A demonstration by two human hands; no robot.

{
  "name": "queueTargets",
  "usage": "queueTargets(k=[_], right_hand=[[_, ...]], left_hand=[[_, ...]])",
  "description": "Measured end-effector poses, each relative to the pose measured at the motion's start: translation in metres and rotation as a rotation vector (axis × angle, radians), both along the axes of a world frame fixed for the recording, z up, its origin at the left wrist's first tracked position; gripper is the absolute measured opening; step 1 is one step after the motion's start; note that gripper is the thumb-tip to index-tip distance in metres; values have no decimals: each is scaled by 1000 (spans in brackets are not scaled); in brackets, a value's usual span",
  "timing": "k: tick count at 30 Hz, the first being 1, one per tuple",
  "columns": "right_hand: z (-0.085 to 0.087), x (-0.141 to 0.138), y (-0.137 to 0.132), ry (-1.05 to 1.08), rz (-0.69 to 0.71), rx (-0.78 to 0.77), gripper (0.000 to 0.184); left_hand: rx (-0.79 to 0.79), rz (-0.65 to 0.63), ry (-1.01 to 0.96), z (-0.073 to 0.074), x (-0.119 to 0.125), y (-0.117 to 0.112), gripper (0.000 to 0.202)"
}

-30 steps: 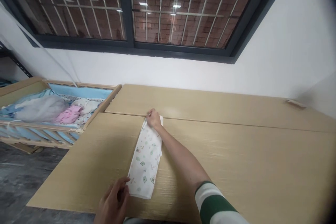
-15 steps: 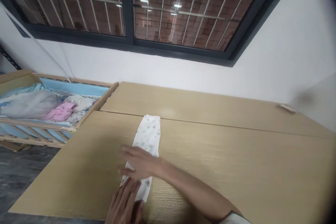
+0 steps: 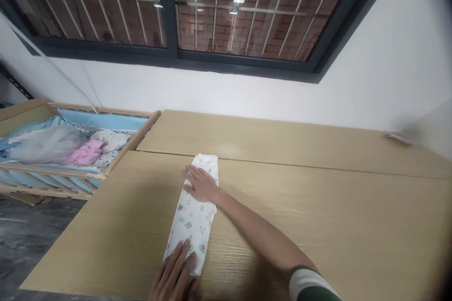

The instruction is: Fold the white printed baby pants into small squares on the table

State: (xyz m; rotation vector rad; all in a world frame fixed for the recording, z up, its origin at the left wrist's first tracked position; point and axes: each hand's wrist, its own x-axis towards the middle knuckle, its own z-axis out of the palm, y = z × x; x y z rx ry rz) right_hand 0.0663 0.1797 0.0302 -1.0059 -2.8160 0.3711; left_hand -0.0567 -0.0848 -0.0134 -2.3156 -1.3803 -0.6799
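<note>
A white baby garment [image 3: 194, 218] with small green and grey prints lies folded into a long narrow strip on the wooden table [image 3: 300, 225]. My right hand [image 3: 202, 184] rests palm down across its far part, fingers spread and pointing left. On the near end lies my left hand [image 3: 176, 270], its fingers stretched out flat over the fabric. Neither hand grips the cloth. The lower part of the left hand is cut off by the frame's bottom edge.
At the left stands a wooden crib [image 3: 132, 143] with blue lining, holding a pink cloth [image 3: 86, 152] and a whitish gauzy bundle [image 3: 49, 143]. A second board [image 3: 268, 138] runs along the wall under a barred window. A small pale object [image 3: 399, 139] lies at the far right.
My right hand has slid away from me along the garment, from its near half to its far part. The left hand stays at the near end, fingers now flatter.
</note>
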Motion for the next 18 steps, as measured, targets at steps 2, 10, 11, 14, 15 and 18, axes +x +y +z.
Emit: queueTargets(k=[2,10,11,14,15,18], right_hand=[[-2,2,23,-20,-82,24,69],[-15,12,44,23,-122,122,69],[-16,14,43,28,-126,129,69],[-16,25,44,48,-116,146,66],[-15,29,46,57,-96,151,65],[-13,42,51,96,-19,179,61]], left_hand=[[8,-8,-4,-2,-1,1,43],[43,-30,-6,-6,-5,5,40],[38,-38,-7,-5,-5,5,40],[15,-81,-13,-2,-2,6,39],[2,-102,-19,-2,-1,6,39],[-26,-196,-55,0,5,8,37]])
